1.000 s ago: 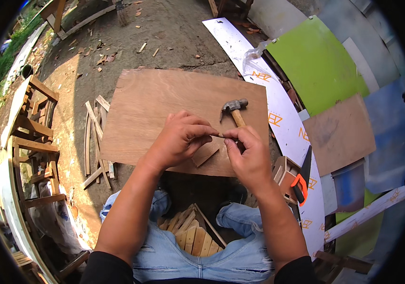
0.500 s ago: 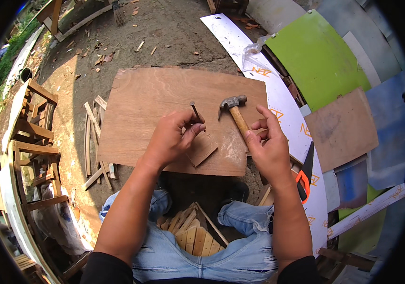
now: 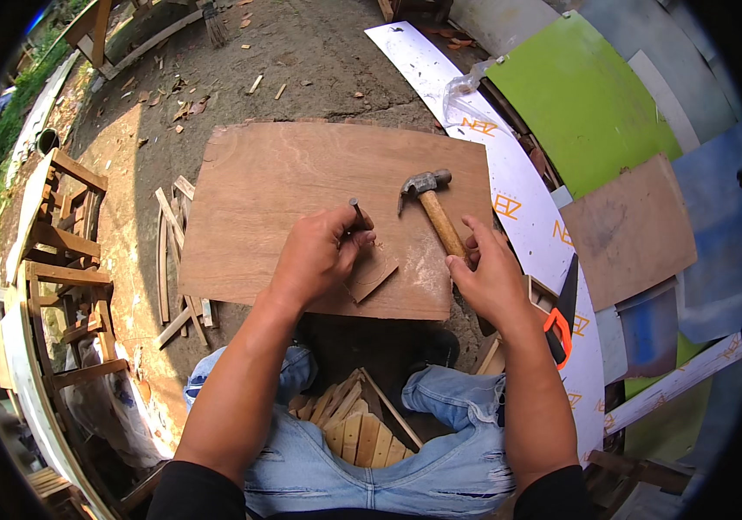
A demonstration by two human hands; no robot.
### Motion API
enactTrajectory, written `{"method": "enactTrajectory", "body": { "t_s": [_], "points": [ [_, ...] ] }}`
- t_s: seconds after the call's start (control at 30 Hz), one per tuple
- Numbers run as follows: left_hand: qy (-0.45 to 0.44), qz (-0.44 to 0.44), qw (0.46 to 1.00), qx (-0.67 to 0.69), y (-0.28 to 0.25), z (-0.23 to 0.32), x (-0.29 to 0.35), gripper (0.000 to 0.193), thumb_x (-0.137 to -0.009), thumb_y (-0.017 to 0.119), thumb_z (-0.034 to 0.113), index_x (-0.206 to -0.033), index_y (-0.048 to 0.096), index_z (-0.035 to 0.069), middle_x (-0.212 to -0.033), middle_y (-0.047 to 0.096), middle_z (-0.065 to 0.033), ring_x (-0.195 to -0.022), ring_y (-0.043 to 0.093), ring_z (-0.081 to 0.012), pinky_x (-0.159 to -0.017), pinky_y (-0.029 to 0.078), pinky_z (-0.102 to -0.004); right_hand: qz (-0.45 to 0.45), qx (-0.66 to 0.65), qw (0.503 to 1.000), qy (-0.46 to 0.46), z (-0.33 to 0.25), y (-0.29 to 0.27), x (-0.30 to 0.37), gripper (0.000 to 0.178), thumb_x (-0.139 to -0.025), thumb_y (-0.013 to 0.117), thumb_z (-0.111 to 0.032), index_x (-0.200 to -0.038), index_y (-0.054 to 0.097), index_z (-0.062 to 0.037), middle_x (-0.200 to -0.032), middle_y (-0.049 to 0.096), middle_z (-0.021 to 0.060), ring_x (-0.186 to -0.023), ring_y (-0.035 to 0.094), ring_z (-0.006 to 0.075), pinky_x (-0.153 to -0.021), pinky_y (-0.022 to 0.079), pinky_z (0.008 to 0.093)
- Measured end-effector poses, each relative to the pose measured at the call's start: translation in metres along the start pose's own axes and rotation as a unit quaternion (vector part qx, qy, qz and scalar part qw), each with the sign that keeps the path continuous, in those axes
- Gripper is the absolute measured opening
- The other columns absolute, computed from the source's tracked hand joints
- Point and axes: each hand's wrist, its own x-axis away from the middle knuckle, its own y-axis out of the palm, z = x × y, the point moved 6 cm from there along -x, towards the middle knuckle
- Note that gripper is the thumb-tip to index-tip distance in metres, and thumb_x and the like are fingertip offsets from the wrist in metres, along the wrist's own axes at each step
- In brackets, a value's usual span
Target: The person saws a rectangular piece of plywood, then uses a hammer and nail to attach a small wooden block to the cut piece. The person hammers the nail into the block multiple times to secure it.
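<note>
My left hand (image 3: 317, 257) pinches a short, dark metal rod (image 3: 356, 209) with a flat top, like a punch or chisel. Its lower end is hidden by my fingers. Below it a small, thin piece of brown wood (image 3: 374, 279) lies on a plywood board (image 3: 258, 186). Between the thumb and fingers of my right hand (image 3: 494, 276) is the wooden handle of a claw hammer (image 3: 440, 217). The grip looks loose, with the index finger raised, and the hammer's head points away from me over the board. Pale dust marks the board beside the small piece.
A handsaw (image 3: 559, 334) with an orange and black handle lies right of my right forearm, on a long white sheet (image 3: 427, 74). Green, brown and blue panels (image 3: 579, 95) spread beyond it. Wooden frames (image 3: 68, 273) stand at left, near loose sticks (image 3: 167, 221). Wood slats (image 3: 367, 438) show between my legs.
My right hand has dropped slightly toward me and left, its fingers curling closer round the hammer handle. The metal rod in my left hand sits a little lower and tilts differently.
</note>
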Motion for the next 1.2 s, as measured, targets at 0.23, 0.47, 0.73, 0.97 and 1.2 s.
{"method": "enactTrajectory", "body": {
  "t_s": [0.23, 0.47, 0.73, 0.97, 1.2],
  "points": [
    [0.042, 0.008, 0.999, -0.026, 0.000, 0.005, -0.001, 0.009, -0.087, 0.074, 0.008, -0.095, 0.072, 0.005, -0.083, 0.072, -0.0125, -0.076, 0.067, -0.0286, -0.072, 0.053, -0.0382, 0.003, 0.085, 0.996, -0.023, -0.003, 0.006, -0.004, 0.055, -0.086, 0.071, -0.016, -0.137, 0.055, -0.0007, -0.119, 0.061, 0.0264, -0.110, 0.062, 0.0433, -0.096, 0.050, 0.0484],
    [0.061, 0.033, 0.997, -0.018, 0.000, 0.006, -0.001, 0.007, -0.085, 0.074, 0.008, -0.092, 0.072, 0.007, -0.079, 0.071, -0.0119, -0.074, 0.065, -0.0307, -0.070, 0.052, -0.0395, 0.035, 0.051, 0.998, 0.002, -0.009, 0.001, -0.010, 0.044, -0.082, 0.066, -0.018, -0.119, 0.065, 0.0051, -0.111, 0.062, 0.0268, -0.104, 0.062, 0.0445, -0.094, 0.050, 0.0480],
    [0.066, 0.028, 0.997, -0.034, 0.000, 0.008, -0.001, 0.008, -0.083, 0.075, 0.006, -0.091, 0.072, 0.007, -0.078, 0.069, -0.0126, -0.074, 0.065, -0.0313, -0.069, 0.051, -0.0398, 0.097, -0.085, 0.987, -0.092, -0.035, -0.014, 0.009, 0.045, -0.081, 0.064, -0.015, -0.120, 0.065, 0.0069, -0.101, 0.065, 0.0254, -0.093, 0.065, 0.0410, -0.088, 0.052, 0.0439],
    [0.085, 0.039, 0.994, -0.054, 0.001, 0.011, 0.000, 0.010, -0.082, 0.075, 0.006, -0.091, 0.072, 0.007, -0.077, 0.069, -0.0127, -0.073, 0.064, -0.0317, -0.069, 0.052, -0.0408, 0.117, -0.148, 0.948, -0.256, -0.091, -0.043, 0.050, 0.050, -0.088, 0.067, -0.004, -0.138, 0.061, -0.0041, -0.085, 0.064, 0.0170, -0.067, 0.062, 0.0276, -0.066, 0.053, 0.0357],
    [0.095, 0.035, 0.991, -0.084, 0.003, 0.010, 0.001, 0.007, -0.085, 0.074, 0.017, -0.087, 0.071, 0.012, -0.078, 0.070, -0.0071, -0.076, 0.064, -0.0306, -0.072, 0.048, -0.0439, 0.088, -0.069, 0.945, -0.307, -0.112, -0.050, 0.066, 0.057, -0.088, 0.067, 0.001, -0.144, 0.058, -0.0074, -0.078, 0.060, 0.0139, -0.060, 0.057, 0.0259, -0.058, 0.049, 0.0360]
  ]
}}
